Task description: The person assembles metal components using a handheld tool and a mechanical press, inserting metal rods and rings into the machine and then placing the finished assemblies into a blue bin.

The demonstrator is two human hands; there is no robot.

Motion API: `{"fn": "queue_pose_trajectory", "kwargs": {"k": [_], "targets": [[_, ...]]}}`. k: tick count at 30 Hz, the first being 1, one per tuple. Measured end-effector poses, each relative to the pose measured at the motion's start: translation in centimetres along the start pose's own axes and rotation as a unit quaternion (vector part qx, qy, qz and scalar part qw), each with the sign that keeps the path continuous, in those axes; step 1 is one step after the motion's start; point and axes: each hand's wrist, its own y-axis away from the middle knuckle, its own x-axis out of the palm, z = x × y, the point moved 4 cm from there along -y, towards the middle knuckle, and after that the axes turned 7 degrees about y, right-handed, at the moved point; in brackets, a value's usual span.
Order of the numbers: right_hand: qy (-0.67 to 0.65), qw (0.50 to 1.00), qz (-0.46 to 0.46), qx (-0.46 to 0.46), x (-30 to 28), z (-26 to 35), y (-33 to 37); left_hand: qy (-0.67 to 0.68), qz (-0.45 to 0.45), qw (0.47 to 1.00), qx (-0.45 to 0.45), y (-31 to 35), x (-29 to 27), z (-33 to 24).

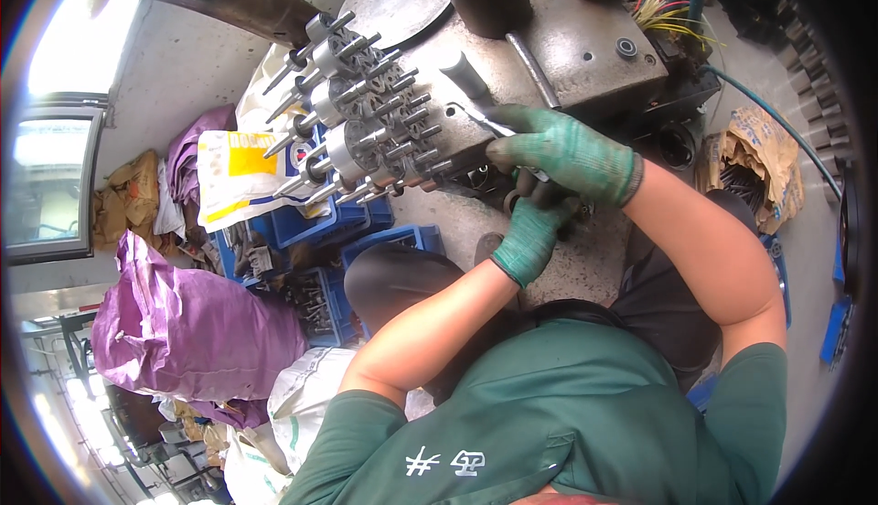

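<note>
Both my hands wear green gloves with darkened fingers, close together at the near edge of the metal machine table (585, 66). My right hand (576, 153) is closed around a slim shiny metal rod (497, 126) whose end sticks out to the left. Just below it, my left hand (535, 231) has its fingers curled in under the right one; what they grip is hidden. A short grey metal cylinder (465, 75) lies beyond the rod. To the left, several metal shafts with thick round cores (352, 144) are stacked in rows on the table's corner.
A steel rod (533, 68) and a ring-shaped bearing (626, 48) rest on the table below a thick machine column (489, 2). Blue crates (402, 240), a purple sack (192, 327) and a white-yellow bag (242, 171) stand left. A torn brown paper sack (759, 162) lies right.
</note>
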Motion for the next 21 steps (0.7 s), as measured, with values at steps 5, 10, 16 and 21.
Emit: {"fn": "queue_pose_trajectory", "kwargs": {"k": [5,10,16,21], "targets": [[0.003,0.999,-0.008,-0.043,-3.5,0.5,3.8,0.208,0.033,0.976,-0.062,-0.1,-0.4,-2.2],[0.151,0.973,-0.09,-0.147,-5.3,0.4,5.7,0.214,0.011,0.977,0.024,-0.2,-1.0,-4.7],[0.428,0.847,-0.186,-0.253,-6.0,0.9,7.9,0.205,-0.011,0.978,0.026,-0.5,-2.0,-6.0],[0.483,0.808,-0.2,-0.272,-6.0,0.5,8.3,0.225,-0.033,0.973,0.038,-0.5,-1.9,-6.6]]}}
